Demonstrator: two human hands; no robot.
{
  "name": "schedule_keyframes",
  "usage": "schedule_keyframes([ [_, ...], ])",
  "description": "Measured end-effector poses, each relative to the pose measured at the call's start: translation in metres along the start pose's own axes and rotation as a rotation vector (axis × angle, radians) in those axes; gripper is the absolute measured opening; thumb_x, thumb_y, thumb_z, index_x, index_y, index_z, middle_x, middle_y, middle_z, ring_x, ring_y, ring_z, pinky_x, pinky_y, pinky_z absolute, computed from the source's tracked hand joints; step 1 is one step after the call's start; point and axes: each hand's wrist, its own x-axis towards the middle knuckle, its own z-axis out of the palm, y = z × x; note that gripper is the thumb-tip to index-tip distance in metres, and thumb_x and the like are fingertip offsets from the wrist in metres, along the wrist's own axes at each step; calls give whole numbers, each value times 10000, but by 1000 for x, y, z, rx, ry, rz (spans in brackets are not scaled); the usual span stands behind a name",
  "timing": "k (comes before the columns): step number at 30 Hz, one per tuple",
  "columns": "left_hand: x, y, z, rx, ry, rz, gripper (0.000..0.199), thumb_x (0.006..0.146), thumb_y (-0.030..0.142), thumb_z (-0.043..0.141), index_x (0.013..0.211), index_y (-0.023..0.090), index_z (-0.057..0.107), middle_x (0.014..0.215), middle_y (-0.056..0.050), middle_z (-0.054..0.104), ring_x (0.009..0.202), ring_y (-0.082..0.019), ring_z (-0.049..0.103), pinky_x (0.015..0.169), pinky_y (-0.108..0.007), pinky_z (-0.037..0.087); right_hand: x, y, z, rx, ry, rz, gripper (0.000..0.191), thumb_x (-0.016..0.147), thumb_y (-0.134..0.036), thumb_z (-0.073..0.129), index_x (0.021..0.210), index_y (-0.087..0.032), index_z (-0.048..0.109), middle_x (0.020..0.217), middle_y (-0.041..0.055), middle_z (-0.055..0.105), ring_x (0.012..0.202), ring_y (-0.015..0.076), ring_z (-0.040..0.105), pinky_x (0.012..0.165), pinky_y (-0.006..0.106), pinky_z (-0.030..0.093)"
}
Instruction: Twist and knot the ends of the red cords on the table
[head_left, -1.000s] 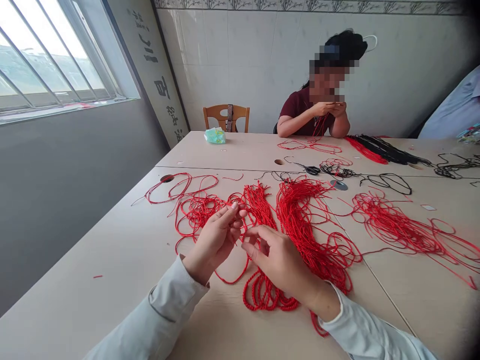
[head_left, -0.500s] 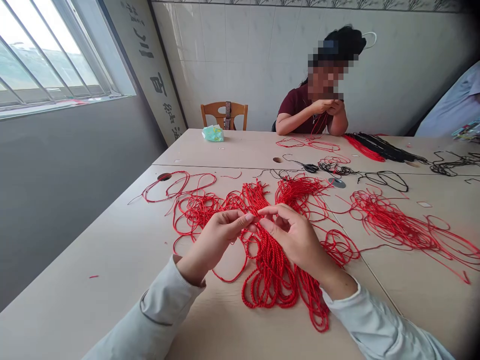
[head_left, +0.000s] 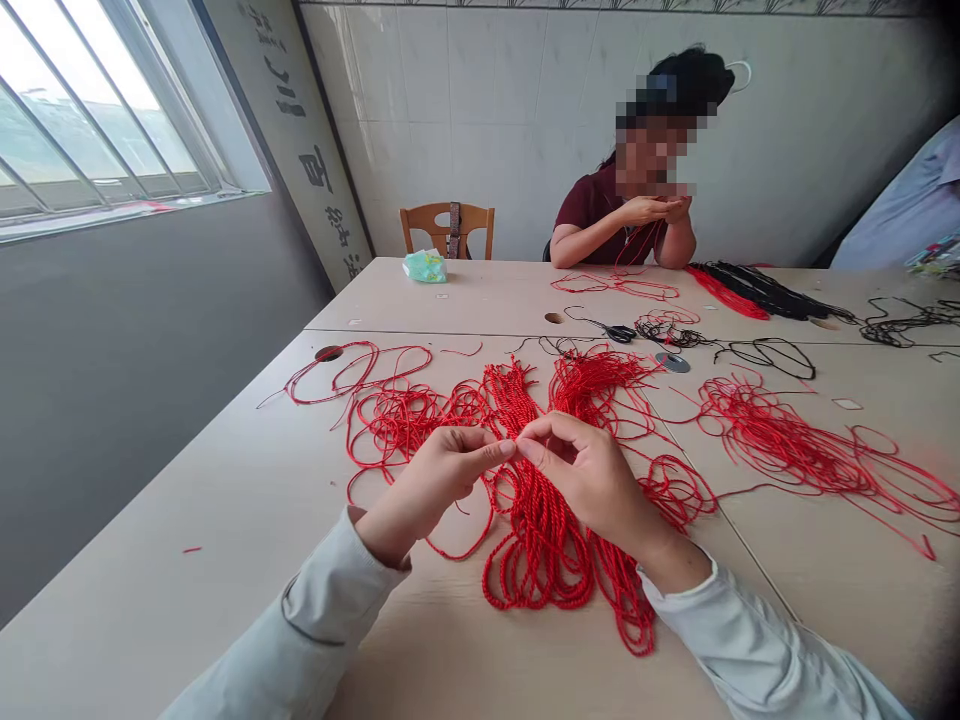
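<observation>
Glossy red twisted cord (head_left: 540,530) lies in tangled loops.

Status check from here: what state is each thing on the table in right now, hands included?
Left hand: raised, fingertips against the right's; any strand held is too fine to tell.
Right hand: raised, fingers curled, meeting the left.
Twisted red cords: loosely heaped beneath the hands.
Loose red cords: tangled, spread across the table.
Black-handled scissors: lying flat.
Co-worker's hands: raised, red cord hanging down.
</observation>
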Motion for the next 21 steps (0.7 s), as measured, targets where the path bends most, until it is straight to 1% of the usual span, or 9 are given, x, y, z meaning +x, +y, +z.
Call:
schedule_keyframes([
  [3,0,-1,0,-21,-11,-12,362,741,458,712,618,184,510,552,84,275,486,-78,188,456,-258,128,-1,0,0,-63,30,-69,143,916,-258,554,803,-195,616,746,8,609,638,134,523,597,254,418],
  [6,1,-3,1,-48,-21,-15,360,740,457,718,626,180,519,550,86,278,476,-72,196,450,-257,125,-1,0,1,-100,44,-91,141,924,-245,542,807,-197,604,746,10,599,643,135,523,605,257,418],
  [9,2,-6,1,-91,-40,-15,378,747,442,721,610,180,487,549,87,268,473,-68,192,450,-260,120,-2,0,2,-111,59,-88,144,927,-236,536,800,-196,593,741,10,590,646,137,522,608,260,418],
  [14,3,-7,2,-166,-81,-28,400,762,412,723,599,182,438,556,90,244,489,-72,133,453,-266,89,0,2,4,-114,105,-67,145,927,-227,532,797,-195,588,755,12,611,657,141,534,630,266,420],
  [18,3,-6,2,-205,-84,-41,402,763,400,727,599,189,427,543,95,218,488,-75,119,454,-267,79,0,4,3,-141,144,-39,139,924,-248,542,811,-193,599,748,9,621,638,142,526,620,268,410],
  [21,3,-6,2,-211,-87,-34,407,766,388,728,599,195,411,535,99,195,493,-80,94,450,-267,76,1,4,2,-134,149,-22,143,923,-254,547,808,-188,600,725,1,615,612,132,513,599,260,401],
])
